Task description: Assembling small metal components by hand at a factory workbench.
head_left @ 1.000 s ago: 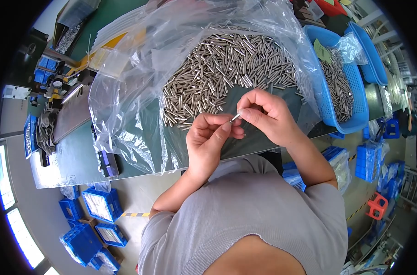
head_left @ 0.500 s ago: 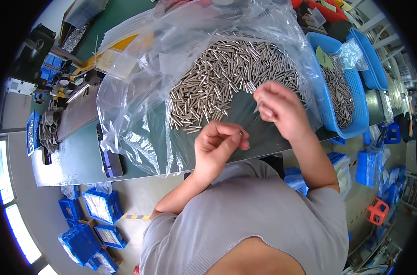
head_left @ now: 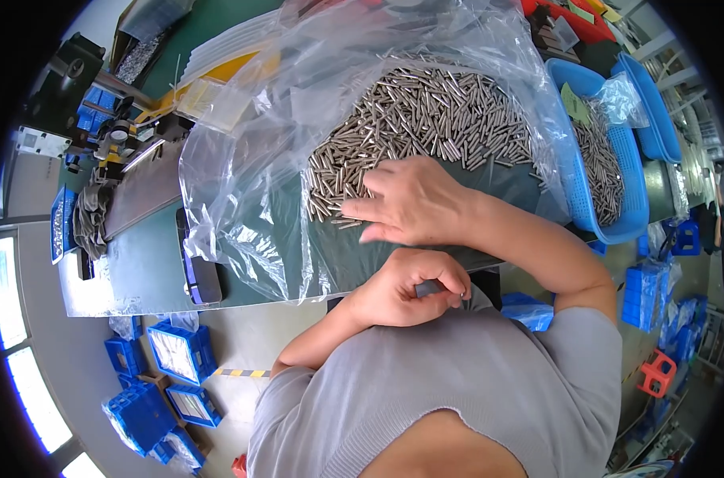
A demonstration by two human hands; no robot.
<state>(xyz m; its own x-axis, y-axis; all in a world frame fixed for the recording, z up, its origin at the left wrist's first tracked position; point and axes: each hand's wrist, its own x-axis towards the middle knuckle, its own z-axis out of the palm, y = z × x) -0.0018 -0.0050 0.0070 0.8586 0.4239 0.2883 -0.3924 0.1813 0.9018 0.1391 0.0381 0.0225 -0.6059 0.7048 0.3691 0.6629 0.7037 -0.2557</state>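
Dropped flat, right hand [head_left: 414, 203] spreads on shiny slim pins [head_left: 426, 119]; left hand [head_left: 406, 291] curled, contents unclear.

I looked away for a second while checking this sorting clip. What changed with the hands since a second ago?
The hands, then together pinching one pin, have parted. The right hand moved out onto the pile of metal pins, fingers spread at its near edge. The left hand drew back toward the body, curled shut; what it holds is hidden. The plastic sheet and blue basket stayed put.
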